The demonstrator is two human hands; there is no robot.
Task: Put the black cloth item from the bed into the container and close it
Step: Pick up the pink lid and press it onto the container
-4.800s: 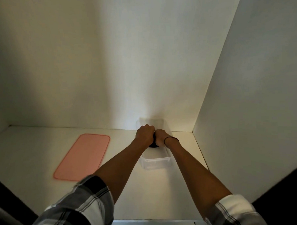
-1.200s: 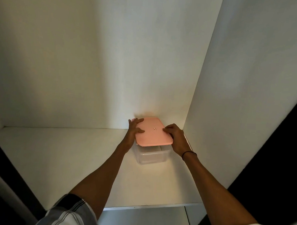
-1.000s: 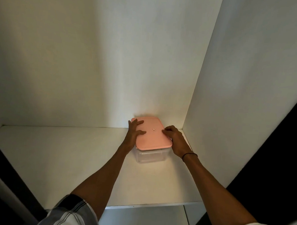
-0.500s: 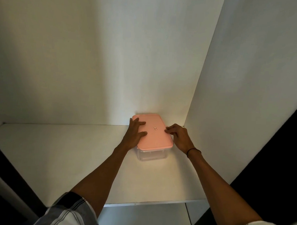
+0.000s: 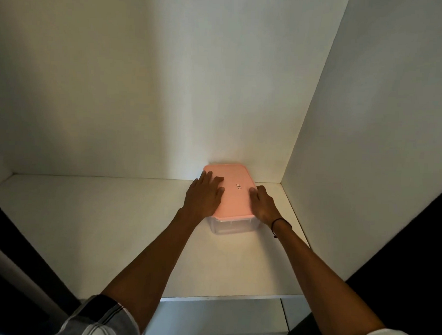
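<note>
on the white shelf board (image 5: 111, 226), far right corner: clear rectangular plastic container (image 5: 231, 226) with flat pink rounded-rectangle lid (image 5: 235, 193) laid over its rim. left hand (image 5: 204, 198) spread flat, palm down, on the lid's left half; right hand (image 5: 262, 204) open, fingers on the lid's right edge, gripping nothing. thin dark band at the right wrist (image 5: 279, 224). black cloth item not visible; container wall too hazy to see through, presumably inside under the lid.

step in hand, by judgement: closing, pressing the lid down to seat. near edge of lid looks level along the rim; far edge hidden, seal there cannot be confirmed. next move likely calls for even downward pressure along both long sides and the far corners, then lifting both hands clear.

room: container's far end close against the white back wall (image 5: 167, 89), white right side panel (image 5: 367, 148) near, with only a narrow gap for the right hand. wide open shelf to the left; front edge well apart from the container.
</note>
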